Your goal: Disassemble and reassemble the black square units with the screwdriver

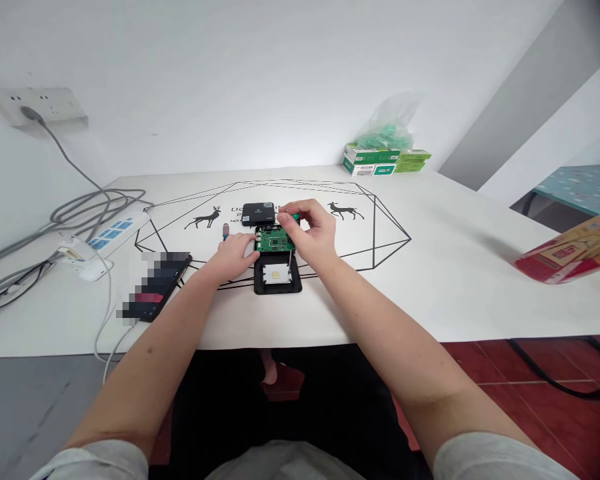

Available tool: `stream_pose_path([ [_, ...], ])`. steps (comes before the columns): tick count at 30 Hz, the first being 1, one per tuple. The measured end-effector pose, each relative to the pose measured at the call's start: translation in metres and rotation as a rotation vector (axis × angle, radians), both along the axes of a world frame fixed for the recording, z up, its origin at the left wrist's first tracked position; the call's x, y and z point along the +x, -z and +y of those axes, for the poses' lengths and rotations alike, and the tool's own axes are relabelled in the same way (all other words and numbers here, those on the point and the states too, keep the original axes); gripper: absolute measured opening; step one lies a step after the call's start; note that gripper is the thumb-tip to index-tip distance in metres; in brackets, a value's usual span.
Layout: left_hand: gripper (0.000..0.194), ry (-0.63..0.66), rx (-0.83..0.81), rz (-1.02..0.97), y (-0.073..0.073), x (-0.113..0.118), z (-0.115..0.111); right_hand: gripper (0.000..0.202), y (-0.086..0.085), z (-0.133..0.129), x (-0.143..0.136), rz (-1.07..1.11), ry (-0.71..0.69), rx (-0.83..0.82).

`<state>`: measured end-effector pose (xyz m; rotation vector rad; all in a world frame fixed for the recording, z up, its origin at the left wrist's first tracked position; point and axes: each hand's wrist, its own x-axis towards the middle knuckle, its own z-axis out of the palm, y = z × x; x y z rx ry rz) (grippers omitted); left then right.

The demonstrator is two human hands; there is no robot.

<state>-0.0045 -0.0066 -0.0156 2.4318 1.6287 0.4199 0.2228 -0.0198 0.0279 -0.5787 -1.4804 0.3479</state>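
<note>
A green circuit board lies at the upper end of an open black casing. A silvery plate with a yellowish square sits in the casing's lower part. My left hand grips the board's left edge with thumb and fingers. In my right hand is a screwdriver with a green handle, mostly hidden by the fingers. Its thin shaft points down near the board's lower right corner; the tip's contact is too small to tell. Just behind the board rests a black cover with small labels.
Another screwdriver lies beyond my left hand. To the left are a phone, a power strip and coiled cables. Green boxes with a plastic bag stand against the wall. A red-yellow package is at right.
</note>
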Motion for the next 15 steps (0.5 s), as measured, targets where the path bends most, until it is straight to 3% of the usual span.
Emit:
stream_pose_path([
  [7,0.050,-0.004,0.010,0.010,0.003,-0.001,0.002,0.039,-0.002,0.003,0.007,-0.133,0.036,0.143],
  [15,0.049,-0.013,0.003,0.012,0.002,-0.001,0.002,0.019,0.002,0.010,0.007,-0.093,0.027,0.146],
])
